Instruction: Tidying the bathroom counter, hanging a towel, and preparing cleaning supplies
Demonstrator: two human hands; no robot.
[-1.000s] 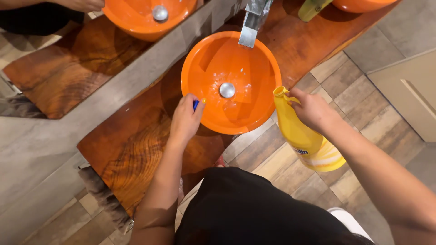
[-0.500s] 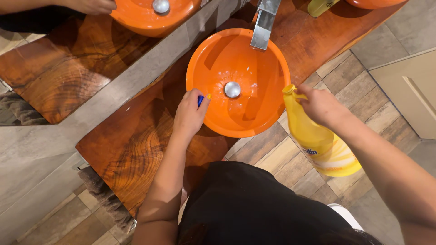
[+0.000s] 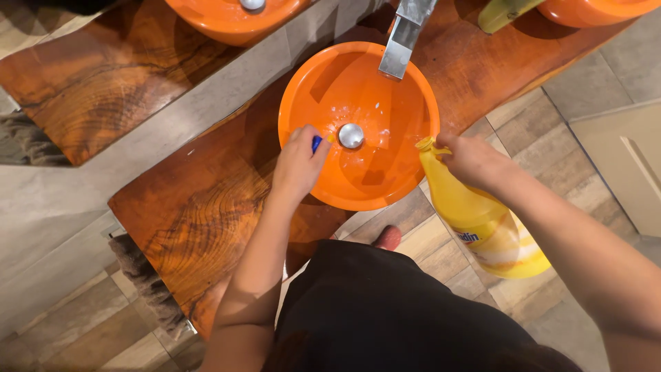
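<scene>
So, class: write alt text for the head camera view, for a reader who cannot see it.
Seen from above, a person's left hand holds a small blue object inside a round orange basin near its metal drain. The right hand grips the neck of a yellow bottle beside the basin. The basin sits on a wooden counter under a metal tap.

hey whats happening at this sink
A person stands at a wooden counter over a round orange basin. Their left hand is inside the basin near the metal drain, with a small blue thing in its grip. Their right hand holds a yellow bottle by its neck at the basin's rim. White flecks dot the bowl below a metal faucet.
</scene>
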